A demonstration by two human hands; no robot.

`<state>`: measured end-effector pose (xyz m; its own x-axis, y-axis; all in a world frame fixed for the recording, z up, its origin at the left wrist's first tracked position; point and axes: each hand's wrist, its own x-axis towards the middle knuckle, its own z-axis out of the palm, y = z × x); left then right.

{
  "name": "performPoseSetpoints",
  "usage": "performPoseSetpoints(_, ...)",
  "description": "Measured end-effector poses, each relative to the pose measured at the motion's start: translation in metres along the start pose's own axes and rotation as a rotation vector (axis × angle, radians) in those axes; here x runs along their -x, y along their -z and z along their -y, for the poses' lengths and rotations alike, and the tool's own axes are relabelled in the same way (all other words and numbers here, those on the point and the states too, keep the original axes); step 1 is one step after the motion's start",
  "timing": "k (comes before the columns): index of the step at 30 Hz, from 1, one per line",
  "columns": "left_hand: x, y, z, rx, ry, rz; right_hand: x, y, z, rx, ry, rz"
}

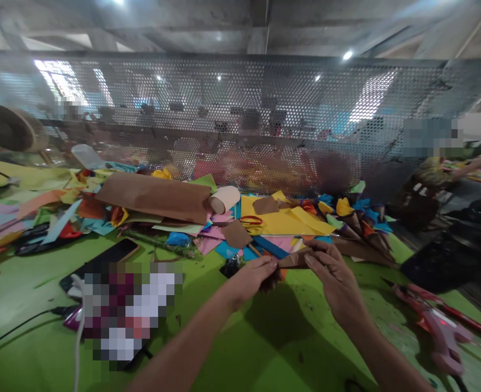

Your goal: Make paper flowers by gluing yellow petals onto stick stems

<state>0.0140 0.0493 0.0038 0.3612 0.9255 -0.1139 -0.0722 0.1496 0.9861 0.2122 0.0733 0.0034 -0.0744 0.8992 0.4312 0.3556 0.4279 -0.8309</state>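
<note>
Between my two hands a folded piece of brown paper (293, 260) is held just above the green table. My left hand (256, 274) pinches its left end, and my right hand (332, 272) grips the right end with thumb and fingers. Something dark with a bit of orange shows under my left fingers; I cannot make out what it is. Beyond the hands lie a brown paper square (237, 234), yellow-and-red-handled scissors (251, 220) and yellow sheets (289, 222). Brown paper cones (360, 226) with coloured paper tips lie in a pile past my right hand.
A pink glue gun (442, 326) rests at the right, beside red-handled pliers (412, 294). On the left are a dark phone (101, 264) and a cable (15, 326). A large brown paper roll (154, 196) lies before the perforated metal screen (240, 109). Another person (436, 174) sits far right.
</note>
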Motion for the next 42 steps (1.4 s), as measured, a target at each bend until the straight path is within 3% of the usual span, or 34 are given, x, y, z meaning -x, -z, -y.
performPoseSetpoints(4, -0.003, 0.002, 0.001, -0.131, -0.045, -0.020, 0.000, -0.001, -0.003, -0.008, 0.000, -0.019)
performPoseSetpoints(8, -0.004, 0.003, 0.004, -0.467, -0.165, -0.137, 0.001, -0.002, 0.000, 0.003, 0.003, -0.035)
performPoseSetpoints(12, -0.004, 0.001, 0.007, -0.594, -0.232, -0.200, 0.001, -0.002, 0.006, -0.004, -0.019, -0.005)
performPoseSetpoints(19, -0.002, -0.003, 0.003, -0.596, -0.240, -0.146, -0.004, 0.001, 0.000, -0.067, -0.093, -0.008)
performPoseSetpoints(25, -0.005, 0.006, 0.005, -0.421, -0.123, -0.054, -0.006, 0.003, 0.000, -0.041, -0.076, -0.038)
performPoseSetpoints(30, -0.008, 0.011, 0.008, -0.276, -0.096, -0.067, -0.007, 0.007, 0.000, -0.073, -0.092, -0.099)
performPoseSetpoints(36, -0.006, 0.003, 0.007, -0.130, -0.049, -0.078, -0.005, 0.005, 0.001, -0.081, -0.097, -0.047)
performPoseSetpoints(39, -0.006, 0.002, 0.008, -0.159, -0.061, -0.041, -0.005, 0.004, 0.002, -0.045, -0.088, -0.008)
performPoseSetpoints(42, -0.007, 0.004, 0.008, -0.354, -0.096, -0.038, -0.005, 0.003, 0.004, -0.022, -0.073, -0.005)
